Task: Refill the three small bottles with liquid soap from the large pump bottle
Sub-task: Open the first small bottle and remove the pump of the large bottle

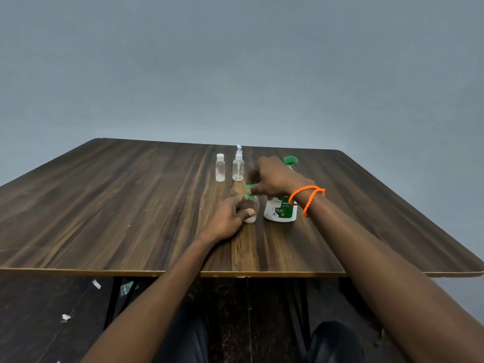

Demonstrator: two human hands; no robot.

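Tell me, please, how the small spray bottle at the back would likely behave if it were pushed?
The spray bottle looks nearly empty, so probably light. It is tall on a narrow base, so a push near the top would likely tip it. The table looks smooth, so it may slide.

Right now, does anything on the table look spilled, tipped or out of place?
Nothing stands out. The large pump bottle and three small bottles all stand upright on the table; no spill is visible.

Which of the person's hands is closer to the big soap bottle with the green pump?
The right. The right hand hovers just in front of the large pump bottle, covering its neck while pinching the small bottle's green cap. The left hand grips the small bottle further left.
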